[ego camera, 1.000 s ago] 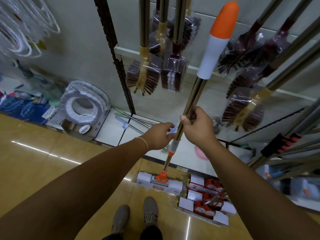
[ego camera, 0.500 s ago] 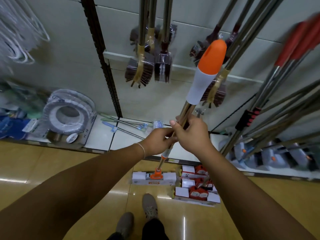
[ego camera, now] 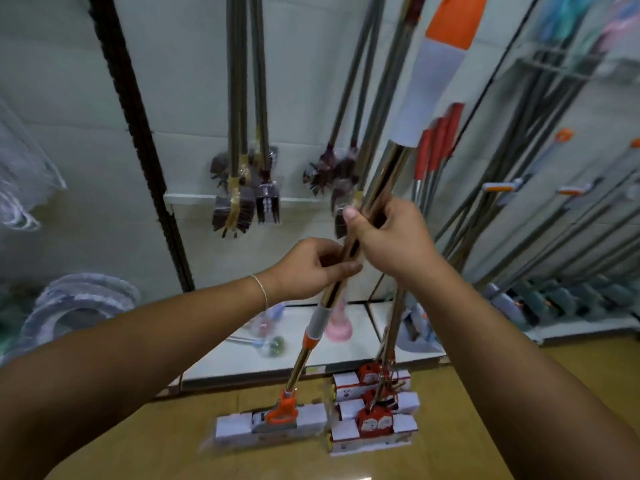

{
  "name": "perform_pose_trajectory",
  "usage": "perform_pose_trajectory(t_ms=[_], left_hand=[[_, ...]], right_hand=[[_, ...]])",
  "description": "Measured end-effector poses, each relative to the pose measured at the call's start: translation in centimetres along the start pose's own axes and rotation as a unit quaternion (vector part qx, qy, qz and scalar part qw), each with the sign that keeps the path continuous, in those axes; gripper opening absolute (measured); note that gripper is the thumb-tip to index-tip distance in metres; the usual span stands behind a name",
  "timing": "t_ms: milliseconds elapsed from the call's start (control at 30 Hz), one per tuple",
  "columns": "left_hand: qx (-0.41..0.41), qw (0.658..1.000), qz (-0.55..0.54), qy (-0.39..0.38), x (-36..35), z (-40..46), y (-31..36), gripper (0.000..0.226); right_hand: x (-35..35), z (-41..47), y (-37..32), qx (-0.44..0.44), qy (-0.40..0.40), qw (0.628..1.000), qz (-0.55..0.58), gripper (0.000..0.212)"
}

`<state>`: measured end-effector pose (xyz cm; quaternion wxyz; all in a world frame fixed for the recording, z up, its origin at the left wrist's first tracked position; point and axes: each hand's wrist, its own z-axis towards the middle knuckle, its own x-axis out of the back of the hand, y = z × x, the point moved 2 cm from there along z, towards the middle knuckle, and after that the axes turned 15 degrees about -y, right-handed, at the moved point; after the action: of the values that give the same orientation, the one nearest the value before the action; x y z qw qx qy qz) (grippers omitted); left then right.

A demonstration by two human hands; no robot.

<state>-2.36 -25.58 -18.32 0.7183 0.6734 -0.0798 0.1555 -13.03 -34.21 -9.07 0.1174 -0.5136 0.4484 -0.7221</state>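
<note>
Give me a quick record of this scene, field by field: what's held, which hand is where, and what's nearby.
Held thing: mop, pole tilted, orange and white grip on top
Left hand: grips the pole, lower down
Right hand: grips the pole, just above the left
Mop head: on the floor
Nearby: packed mops on the floor to its right; brushes hanging on the wall
</note>
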Motion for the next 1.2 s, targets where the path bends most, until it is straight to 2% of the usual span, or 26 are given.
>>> perform_pose_trajectory(t_ms=[100,200,300,400,533,833,1000,1200], left_hand=[[-0.004,0.995,-0.072,-0.071,-1.9,2.8,3.5,0.025],[-0.009,0.987,-0.092,-0.129,-4.2,5.6,6.3,0.016],[-0.035,0.979,-0.105,-0.171,-7.9,8.8,8.9,0.032],[-0.063,0.976,-0.069,-0.198,-13.0,12.3,11.8,0.041],[-0.107,0.966,0.004,-0.237,-19.9,17.0,15.3,0.04],[-0.18,0.94,0.029,-0.288,-33.9,26.8,22.3,0.037],[-0.198,0.924,0.003,-0.327,-40.1,31.0,25.3,0.03],[-0.193,0.898,-0.066,-0.389,-46.5,37.4,27.1,0.023]], right_hand=[[5.0,-1.5,-0.4,-0.005,0.056,0.998,-0.017,0.034],[9.2,-3.4,0.2,-0.011,0.098,0.994,-0.039,0.042],[13.9,-6.0,1.7,-0.026,0.138,0.989,-0.036,0.041],[19.0,-9.0,3.9,-0.046,0.164,0.985,-0.039,0.044],[25.8,-12.9,7.4,-0.072,0.189,0.978,-0.059,0.042],[38.6,-20.8,13.2,-0.116,0.27,0.951,-0.096,0.035],[44.2,-24.3,15.5,-0.136,0.318,0.928,-0.141,0.031],[49.7,-26.0,20.2,-0.142,0.378,0.904,-0.142,0.024]])
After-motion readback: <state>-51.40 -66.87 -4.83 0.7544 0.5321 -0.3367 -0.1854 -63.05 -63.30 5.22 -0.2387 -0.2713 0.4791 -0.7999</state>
